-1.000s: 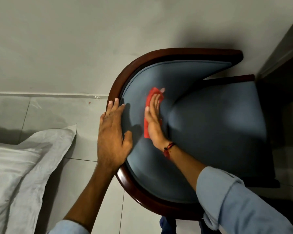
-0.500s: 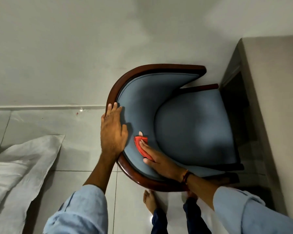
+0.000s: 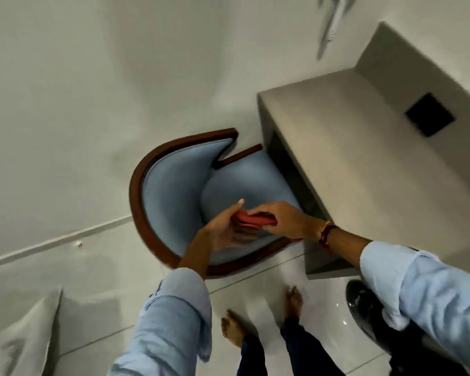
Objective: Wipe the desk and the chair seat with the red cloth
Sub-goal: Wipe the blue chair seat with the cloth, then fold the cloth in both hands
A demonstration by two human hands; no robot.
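Observation:
The red cloth (image 3: 255,220) is bunched and held between both hands above the near part of the chair. My left hand (image 3: 223,229) cups it from the left with the palm up. My right hand (image 3: 282,217) grips its right end from above. Below them is the blue padded chair (image 3: 174,191) with a dark wooden rim, its seat (image 3: 244,183) tucked partly under the grey desk (image 3: 350,137) at the right. Neither hand touches the chair.
A black square (image 3: 429,115) is set into the desk top. A white pillow (image 3: 19,337) lies at the bottom left on the tiled floor. My bare feet (image 3: 261,318) stand in front of the chair. A glossy black object (image 3: 364,308) sits at the lower right.
My left hand has left the chair rim and my right hand has lifted the cloth off the backrest; both now hold it above the chair. The view has pulled back, showing the desk.

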